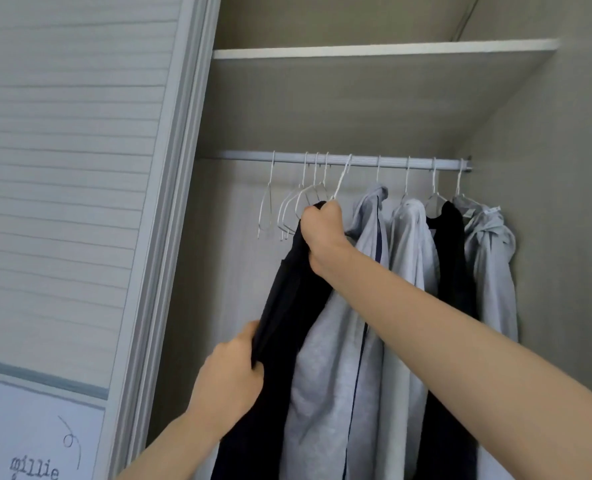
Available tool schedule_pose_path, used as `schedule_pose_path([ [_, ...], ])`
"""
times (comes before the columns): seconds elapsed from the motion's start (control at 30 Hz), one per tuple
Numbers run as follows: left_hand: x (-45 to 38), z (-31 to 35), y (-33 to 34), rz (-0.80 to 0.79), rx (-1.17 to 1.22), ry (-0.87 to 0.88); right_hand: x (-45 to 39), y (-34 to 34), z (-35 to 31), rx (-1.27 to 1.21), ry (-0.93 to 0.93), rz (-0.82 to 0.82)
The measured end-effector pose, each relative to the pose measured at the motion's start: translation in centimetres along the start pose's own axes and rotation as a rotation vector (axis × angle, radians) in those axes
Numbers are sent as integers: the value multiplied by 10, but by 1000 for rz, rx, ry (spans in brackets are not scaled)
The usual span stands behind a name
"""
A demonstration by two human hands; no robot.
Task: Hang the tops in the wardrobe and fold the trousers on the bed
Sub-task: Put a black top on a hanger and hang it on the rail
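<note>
While the dark top (287,306) hangs from its white wire hanger (341,181), whose hook sits tilted on the wardrobe rail (391,161), we hold it at two places. Our right hand (322,226) is clenched round the neck of the garment where it meets the hanger, fingers curled tight on cloth and wire together. Our left hand (232,372) pinches the lower left edge of the same top, thumb and fingers closed on a fold of the fabric, so the cloth runs stretched between the two hands.

Just to the left of the hook, four bare white hangers (287,209) hang on the rail, three of them bunched close. To the right, partly behind our right forearm, hangs a light grey hooded top (343,341) with a dark zip line, then another grey top (408,244), a black garment (455,258) and a last grey hooded top (491,258) by the side wall. A white shelf (384,50) runs above the rail, and the ribbed sliding door (69,168) stands at our left.
</note>
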State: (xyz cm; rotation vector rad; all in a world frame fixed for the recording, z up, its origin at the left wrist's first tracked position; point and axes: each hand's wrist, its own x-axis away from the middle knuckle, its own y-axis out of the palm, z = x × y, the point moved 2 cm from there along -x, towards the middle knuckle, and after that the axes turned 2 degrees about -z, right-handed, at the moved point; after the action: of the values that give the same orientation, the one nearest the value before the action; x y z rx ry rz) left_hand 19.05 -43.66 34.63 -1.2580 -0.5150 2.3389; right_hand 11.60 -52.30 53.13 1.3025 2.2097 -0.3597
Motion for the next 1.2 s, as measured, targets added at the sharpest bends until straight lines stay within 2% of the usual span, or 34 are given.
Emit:
schedule_pose_path([
  [0.13, -24, -13, -1, 110, -33, 46, -32, -6, -3, 199, -129, 75],
  [0.27, -60, -19, 8, 141, -58, 107, -70, -10, -8, 391, -209, 135],
  [0.53, -127, -2, 69, 20, 20, 189, -142, -27, 1, 595, -194, 244],
  [0.77, -161, 7, 127, -85, 79, 229, -186, -34, 24, 912, -152, 279],
  [0.93, -165, 3, 149, -121, 147, 232, -198, -37, 35, 1142, -117, 267],
  [1.2, -154, -8, 151, -107, 220, 239, -179, -46, 49, 1315, -199, 245],
])
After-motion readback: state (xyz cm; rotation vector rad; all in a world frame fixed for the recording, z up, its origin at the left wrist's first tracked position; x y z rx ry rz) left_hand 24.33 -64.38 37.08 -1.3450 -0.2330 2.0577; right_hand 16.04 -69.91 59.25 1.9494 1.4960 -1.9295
